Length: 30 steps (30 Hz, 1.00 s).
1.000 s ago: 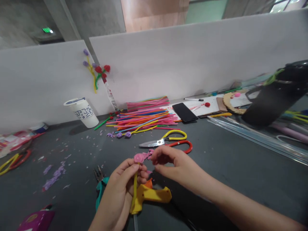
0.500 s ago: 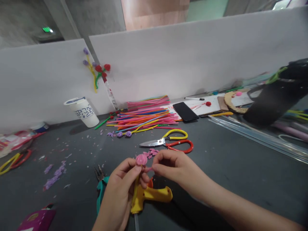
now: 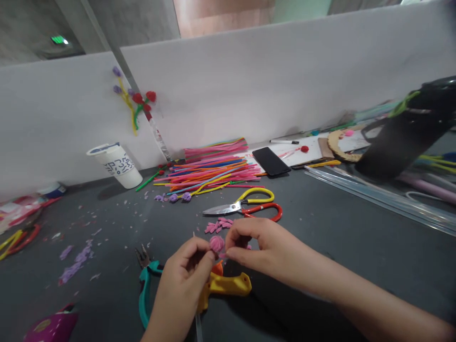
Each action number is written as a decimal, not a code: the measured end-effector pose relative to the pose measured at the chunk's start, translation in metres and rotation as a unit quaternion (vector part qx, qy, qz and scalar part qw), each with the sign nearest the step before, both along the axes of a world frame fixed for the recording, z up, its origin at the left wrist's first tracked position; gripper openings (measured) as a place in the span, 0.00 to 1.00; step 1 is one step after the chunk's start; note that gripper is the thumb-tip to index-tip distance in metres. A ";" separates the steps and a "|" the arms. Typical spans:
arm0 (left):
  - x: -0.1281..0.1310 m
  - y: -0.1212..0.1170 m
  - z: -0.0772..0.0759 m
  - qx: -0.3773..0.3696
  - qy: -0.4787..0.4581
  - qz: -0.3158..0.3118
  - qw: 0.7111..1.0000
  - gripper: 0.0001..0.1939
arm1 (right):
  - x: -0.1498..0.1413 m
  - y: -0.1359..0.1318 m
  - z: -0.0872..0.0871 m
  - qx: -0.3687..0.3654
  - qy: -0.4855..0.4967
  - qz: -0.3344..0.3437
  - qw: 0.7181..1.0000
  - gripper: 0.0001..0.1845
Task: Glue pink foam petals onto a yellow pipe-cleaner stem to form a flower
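The left hand (image 3: 185,280) pinches a little pink flower (image 3: 216,243) near the front of the dark table (image 3: 338,237). The right hand (image 3: 260,247) pinches the flower from the right side. Under the hands lies a yellow glue gun (image 3: 228,285). Green pliers (image 3: 145,285) lie just to its left. Farther back are scissors (image 3: 242,208), pink scraps (image 3: 217,225), a pile of bright fuzzy sticks (image 3: 213,168), a phone (image 3: 271,161) and a white cup (image 3: 116,164).

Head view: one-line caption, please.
Both hands, left hand and right hand, pinch a pink bud above a yellow glue gun.
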State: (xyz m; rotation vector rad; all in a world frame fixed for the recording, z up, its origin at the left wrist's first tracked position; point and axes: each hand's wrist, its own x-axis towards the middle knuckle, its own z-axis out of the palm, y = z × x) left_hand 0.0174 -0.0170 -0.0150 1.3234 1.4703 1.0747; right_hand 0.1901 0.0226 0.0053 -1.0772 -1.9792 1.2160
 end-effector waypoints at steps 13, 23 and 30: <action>0.004 -0.002 -0.001 -0.031 -0.037 -0.006 0.999 0.07 | -0.003 0.001 -0.003 0.041 0.034 -0.055 0.997 0.06; 0.003 -0.005 0.000 -0.042 -0.127 0.014 0.991 0.09 | -0.010 -0.017 -0.017 0.446 -0.014 -0.080 0.892 0.04; 0.006 -0.007 0.001 -0.019 -0.135 0.018 0.990 0.07 | -0.012 -0.018 -0.018 0.461 -0.024 -0.091 0.883 0.04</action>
